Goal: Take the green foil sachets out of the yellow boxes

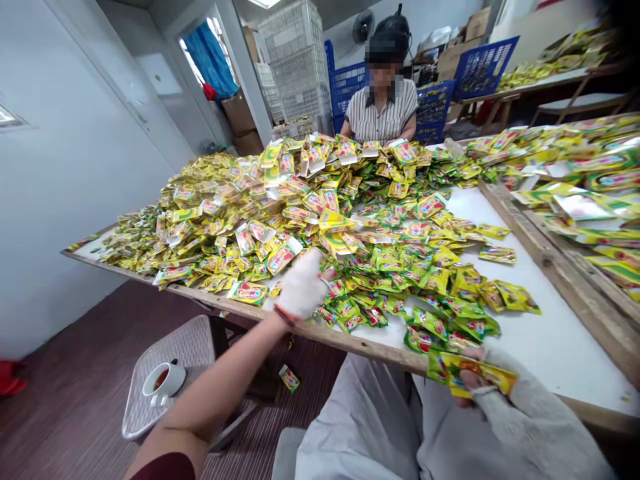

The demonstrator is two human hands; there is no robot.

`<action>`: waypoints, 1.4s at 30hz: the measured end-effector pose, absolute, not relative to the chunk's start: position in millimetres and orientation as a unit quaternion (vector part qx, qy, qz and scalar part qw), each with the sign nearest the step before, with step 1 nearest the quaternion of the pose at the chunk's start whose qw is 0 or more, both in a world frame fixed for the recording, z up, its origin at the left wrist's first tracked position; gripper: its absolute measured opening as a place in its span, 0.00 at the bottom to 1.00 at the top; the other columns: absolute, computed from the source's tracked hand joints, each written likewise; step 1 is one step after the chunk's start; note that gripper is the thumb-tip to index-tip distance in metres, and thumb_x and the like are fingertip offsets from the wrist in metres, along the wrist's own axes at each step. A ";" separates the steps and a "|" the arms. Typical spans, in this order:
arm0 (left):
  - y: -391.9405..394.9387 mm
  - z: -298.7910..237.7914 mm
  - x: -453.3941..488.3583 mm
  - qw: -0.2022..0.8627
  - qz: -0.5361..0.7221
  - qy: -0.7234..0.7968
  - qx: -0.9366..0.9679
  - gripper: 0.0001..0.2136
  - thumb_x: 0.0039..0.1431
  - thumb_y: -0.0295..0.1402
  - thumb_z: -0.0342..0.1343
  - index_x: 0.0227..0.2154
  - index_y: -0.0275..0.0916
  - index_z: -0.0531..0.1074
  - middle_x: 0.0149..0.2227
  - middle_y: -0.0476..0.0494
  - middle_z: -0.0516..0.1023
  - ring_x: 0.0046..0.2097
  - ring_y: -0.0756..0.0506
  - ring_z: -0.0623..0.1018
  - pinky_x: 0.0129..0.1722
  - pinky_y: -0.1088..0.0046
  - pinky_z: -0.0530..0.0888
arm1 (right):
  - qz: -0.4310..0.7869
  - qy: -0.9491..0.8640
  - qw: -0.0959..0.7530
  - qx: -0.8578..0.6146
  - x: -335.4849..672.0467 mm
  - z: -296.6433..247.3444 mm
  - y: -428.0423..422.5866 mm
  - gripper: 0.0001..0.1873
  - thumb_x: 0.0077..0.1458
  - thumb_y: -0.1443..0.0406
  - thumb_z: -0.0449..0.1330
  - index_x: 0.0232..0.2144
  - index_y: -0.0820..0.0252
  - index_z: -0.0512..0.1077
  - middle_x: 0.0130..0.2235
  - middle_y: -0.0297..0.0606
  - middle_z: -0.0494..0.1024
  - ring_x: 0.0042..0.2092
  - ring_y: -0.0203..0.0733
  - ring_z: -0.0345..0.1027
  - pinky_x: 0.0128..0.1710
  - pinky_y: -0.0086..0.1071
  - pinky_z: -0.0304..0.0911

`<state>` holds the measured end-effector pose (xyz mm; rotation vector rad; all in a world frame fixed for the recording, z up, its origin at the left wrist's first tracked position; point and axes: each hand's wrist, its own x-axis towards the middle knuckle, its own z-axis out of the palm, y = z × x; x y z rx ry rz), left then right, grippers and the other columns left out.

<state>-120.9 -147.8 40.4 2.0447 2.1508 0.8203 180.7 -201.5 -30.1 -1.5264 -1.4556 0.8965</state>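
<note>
My right hand (520, 393), in a pale fingerless glove, pinches a yellow packet (483, 375) and a green packet (437, 367) together over the table's front edge. Its thumb lies across the yellow one. Farther left, my left hand (303, 287) wears a white glove with an orange cuff. It reaches over the wooden edge to the near side of a big heap of packets (235, 200). Blur and the turn of the hand hide its fingers. Small green packets (390, 280) lie spread between my hands, and a flat yellow card packet (284, 255) touches the heap beside the left glove.
A wooden strip (545, 253) divides the white tabletop (540, 347) from more packets on the right. Across the table sits a person in a striped shirt (385, 113). At lower left, a stool (135, 400) carries a cup (165, 380). One packet (289, 378) lies on the floor.
</note>
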 end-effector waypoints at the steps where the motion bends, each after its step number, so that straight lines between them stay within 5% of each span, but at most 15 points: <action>1: -134.4 45.1 -144.9 -0.041 0.213 0.733 0.644 0.20 0.54 0.35 0.55 0.50 0.36 0.63 0.49 0.35 0.70 0.52 0.38 0.70 0.52 0.61 0.65 | 0.377 -0.567 0.397 -0.615 184.6 -27.0 -201.4 0.24 0.46 0.50 0.56 0.43 0.56 0.69 0.32 0.38 0.80 0.22 0.43 0.71 0.24 0.35 0.72; 3: -113.5 50.0 -187.7 -0.097 0.111 0.804 0.576 0.32 0.46 0.35 0.61 0.55 0.34 0.60 0.50 0.31 0.69 0.55 0.32 0.68 0.54 0.55 0.64 | 0.379 -0.571 0.355 -0.635 191.0 -20.6 -201.7 0.25 0.44 0.49 0.55 0.41 0.56 0.70 0.25 0.36 0.78 0.23 0.45 0.72 0.27 0.36 0.72; 6: -106.4 51.8 -220.2 -0.086 0.088 0.824 0.553 0.36 0.46 0.37 0.60 0.58 0.33 0.55 0.48 0.32 0.70 0.52 0.33 0.70 0.51 0.58 0.67 | 0.343 -0.598 0.334 -0.642 193.2 -15.5 -203.5 0.24 0.43 0.46 0.55 0.35 0.55 0.71 0.21 0.35 0.76 0.27 0.47 0.72 0.34 0.39 0.71; 9: -130.8 54.3 -200.6 -0.123 0.185 0.756 0.617 0.31 0.52 0.39 0.55 0.58 0.35 0.55 0.52 0.33 0.67 0.54 0.37 0.68 0.52 0.63 0.67 | 0.387 -0.593 0.355 -0.611 185.2 -12.9 -206.5 0.23 0.45 0.45 0.56 0.34 0.56 0.70 0.20 0.35 0.74 0.24 0.44 0.70 0.31 0.38 0.70; 12: -172.5 51.9 -142.8 -0.030 0.216 0.655 0.723 0.24 0.56 0.39 0.50 0.55 0.37 0.58 0.46 0.39 0.69 0.47 0.42 0.71 0.48 0.64 0.70 | 0.465 -0.555 0.419 -0.548 171.0 -4.5 -209.4 0.22 0.49 0.47 0.57 0.37 0.57 0.67 0.20 0.34 0.73 0.21 0.41 0.67 0.24 0.34 0.67; 16: -217.6 27.6 -67.3 0.063 0.155 0.566 0.807 0.28 0.46 0.38 0.59 0.52 0.39 0.61 0.47 0.39 0.68 0.47 0.39 0.71 0.47 0.62 0.71 | 0.490 -0.511 0.480 -0.518 155.2 5.5 -212.2 0.20 0.52 0.49 0.57 0.40 0.57 0.65 0.25 0.33 0.74 0.21 0.38 0.66 0.22 0.32 0.65; 24: -232.9 3.7 -38.6 0.100 0.134 0.569 0.805 0.23 0.44 0.34 0.60 0.45 0.40 0.63 0.45 0.41 0.68 0.46 0.39 0.71 0.46 0.61 0.71 | 0.366 -0.672 0.326 -0.555 171.3 -3.2 -212.8 0.15 0.54 0.54 0.55 0.38 0.58 0.72 0.37 0.41 0.80 0.37 0.44 0.73 0.37 0.33 0.69; 31: -244.5 -4.1 -24.3 0.099 0.122 0.563 0.811 0.16 0.46 0.34 0.59 0.39 0.39 0.65 0.40 0.42 0.69 0.43 0.40 0.71 0.43 0.61 0.72 | 0.199 -0.762 0.242 -0.568 163.9 -15.6 -221.2 0.12 0.57 0.61 0.53 0.38 0.56 0.75 0.38 0.43 0.79 0.40 0.49 0.73 0.43 0.40 0.67; 37: -251.7 -12.3 -19.0 0.079 0.127 0.602 0.785 0.21 0.44 0.34 0.61 0.43 0.39 0.64 0.42 0.43 0.69 0.44 0.39 0.71 0.45 0.60 0.72 | 0.172 -0.785 0.282 -0.524 165.4 -13.9 -232.3 0.16 0.56 0.65 0.54 0.47 0.57 0.71 0.47 0.46 0.75 0.49 0.49 0.69 0.51 0.41 0.63; 42: -250.6 -7.1 -17.8 0.068 0.123 0.579 0.803 0.26 0.43 0.32 0.61 0.48 0.39 0.64 0.43 0.41 0.69 0.45 0.38 0.70 0.46 0.59 0.71 | 0.250 -0.721 0.340 -0.549 178.6 -2.7 -232.6 0.09 0.57 0.63 0.53 0.34 0.56 0.74 0.36 0.40 0.78 0.38 0.43 0.71 0.42 0.36 0.67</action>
